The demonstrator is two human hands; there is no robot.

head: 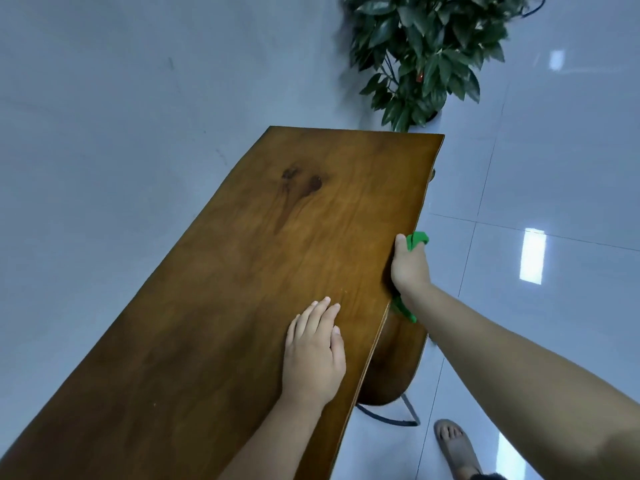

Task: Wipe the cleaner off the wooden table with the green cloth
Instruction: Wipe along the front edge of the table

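The wooden table (263, 271) runs from the lower left toward the upper middle, its brown top bare. My right hand (408, 268) grips the green cloth (417, 240) and presses it against the table's right edge; green ends stick out above the hand and below the wrist, the rest is hidden. My left hand (313, 351) lies flat on the tabletop near the right edge, fingers slightly spread and holding nothing. No cleaner can be made out on the wood.
A leafy potted plant (426, 53) stands on the floor just beyond the table's far end. Under the right edge sits a wooden stool (394, 368) with metal legs. My sandalled foot (453, 445) is on the glossy tiled floor (554, 202).
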